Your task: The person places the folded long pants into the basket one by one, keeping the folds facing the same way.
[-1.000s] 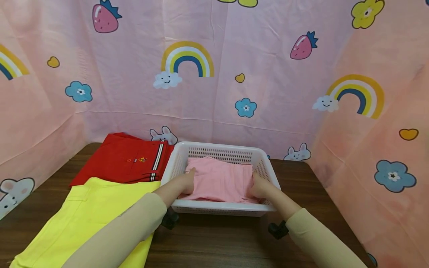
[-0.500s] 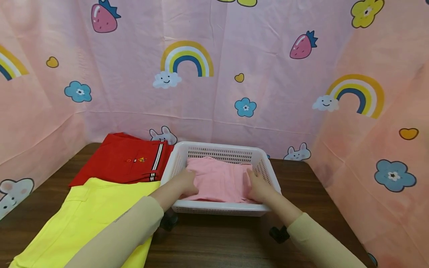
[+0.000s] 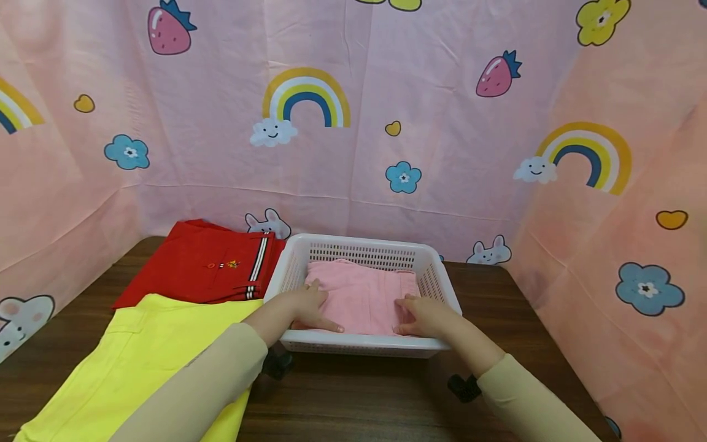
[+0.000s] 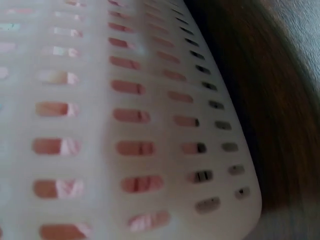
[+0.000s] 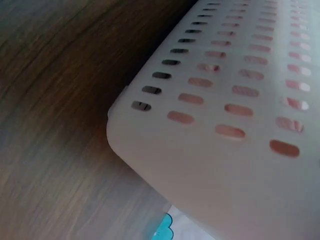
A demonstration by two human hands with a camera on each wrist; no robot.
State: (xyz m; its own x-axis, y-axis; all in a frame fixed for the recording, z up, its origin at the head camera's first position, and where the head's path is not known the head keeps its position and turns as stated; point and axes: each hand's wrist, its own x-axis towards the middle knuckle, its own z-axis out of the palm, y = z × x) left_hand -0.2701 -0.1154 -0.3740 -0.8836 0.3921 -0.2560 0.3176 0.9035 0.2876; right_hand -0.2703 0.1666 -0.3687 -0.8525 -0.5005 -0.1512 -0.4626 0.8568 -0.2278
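Both hands [image 3: 305, 309] [image 3: 429, 317] I watch have loosened atop folded pink cloth [image 3: 361, 301], apparently settled in its rectangular white plastic basket [image 3: 367, 340].

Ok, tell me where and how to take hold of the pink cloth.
Pinch the pink cloth at its left and right edges, probably best from above: it lies flat inside the white basket, walled in on every side.

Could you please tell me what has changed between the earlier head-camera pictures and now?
The left hand has spread, its thumb reaching right over the near part of the pink cloth; the right hand has moved left, farther over the cloth. Whether either released a grip is unclear. The pink cloth, white basket, red garment and yellow garment stayed put.
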